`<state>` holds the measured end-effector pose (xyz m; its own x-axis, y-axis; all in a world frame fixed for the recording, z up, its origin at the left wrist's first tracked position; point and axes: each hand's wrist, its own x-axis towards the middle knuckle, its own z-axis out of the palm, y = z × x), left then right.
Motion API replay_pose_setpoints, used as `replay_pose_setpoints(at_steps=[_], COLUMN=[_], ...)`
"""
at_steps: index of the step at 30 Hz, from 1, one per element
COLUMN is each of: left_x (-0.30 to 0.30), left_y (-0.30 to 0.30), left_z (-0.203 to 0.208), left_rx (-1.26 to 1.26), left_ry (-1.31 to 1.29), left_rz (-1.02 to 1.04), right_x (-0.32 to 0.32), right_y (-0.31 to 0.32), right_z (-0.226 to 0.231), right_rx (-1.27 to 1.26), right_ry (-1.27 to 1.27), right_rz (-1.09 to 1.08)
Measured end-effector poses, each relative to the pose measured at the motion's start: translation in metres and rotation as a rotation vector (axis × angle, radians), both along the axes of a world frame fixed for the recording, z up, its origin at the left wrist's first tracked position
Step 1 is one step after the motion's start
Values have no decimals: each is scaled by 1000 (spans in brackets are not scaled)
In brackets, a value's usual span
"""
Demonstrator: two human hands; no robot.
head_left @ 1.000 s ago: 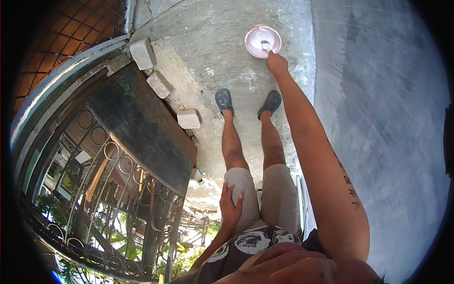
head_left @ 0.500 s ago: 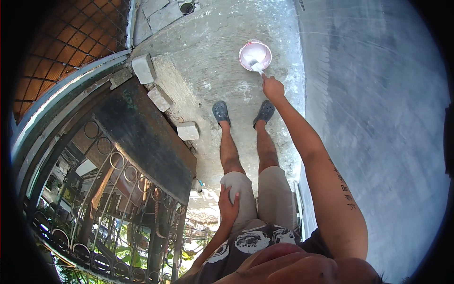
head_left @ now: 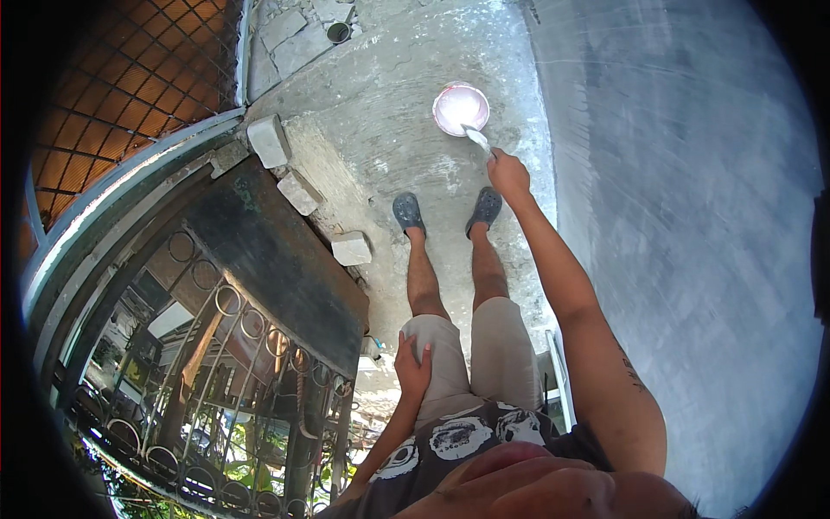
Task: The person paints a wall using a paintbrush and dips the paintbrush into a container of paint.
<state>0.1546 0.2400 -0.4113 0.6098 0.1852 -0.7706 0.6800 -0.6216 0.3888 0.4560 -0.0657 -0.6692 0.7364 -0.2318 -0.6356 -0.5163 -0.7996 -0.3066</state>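
**Paintbrush (head_left: 476,138) at the bucket, coating apparently unfinished**

The bucket (head_left: 440,118) stood on the concrete ground (head_left: 372,147), ahead of the dark clogs (head_left: 407,212) and a little away from the foot of the wall (head_left: 692,190). A pale, pinkish-white paint (head_left: 462,107) showed inside it, so material was still left to use. The right hand (head_left: 508,173) had its fingers closed around the handle of the paintbrush, whose head lay at the near rim of the bucket; whether the bristles touched the paint was too small to tell. The left hand (head_left: 413,372) gripped nothing: it rested, fingers spread, against the left leg of the beige shorts (head_left: 447,350).

As for progress, the wall bore cloudy, whitish streaks over blue-grey, with darker grey areas toward its base. That suggested a coat partly laid, or a thin one wanting more, though the view could not settle which streaks were fresh. The brush was away from the wall, so loading it seemed the step in hand, with more spreading probably left.
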Motion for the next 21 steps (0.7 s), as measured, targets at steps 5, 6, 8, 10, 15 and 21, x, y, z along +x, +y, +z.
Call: replay_pose_setpoints(at_steps=[5, 6, 8, 10, 15, 21], left_x=[37, 49, 73, 93, 103, 62], left_y=[13, 17, 20, 23, 17, 6], left_z=[-44, -56, -76, -88, -95, -90], left_rx=[-21, -21, -20, -27, -101, -109], left_ry=[47, 33, -6, -33, -113, 19], left_rz=[80, 81, 73, 60, 125, 65], right_x=[31, 37, 50, 64, 74, 56], right_y=[-16, -17, -15, -10, 13, 36], right_z=[-18, -25, -38, -47, -50, -43], right_rx=[95, 79, 66, -14, -38, -111], right_ry=[-52, -51, -44, -14, 25, -113], right_rz=[-154, -108, -61, -20, 7, -26])
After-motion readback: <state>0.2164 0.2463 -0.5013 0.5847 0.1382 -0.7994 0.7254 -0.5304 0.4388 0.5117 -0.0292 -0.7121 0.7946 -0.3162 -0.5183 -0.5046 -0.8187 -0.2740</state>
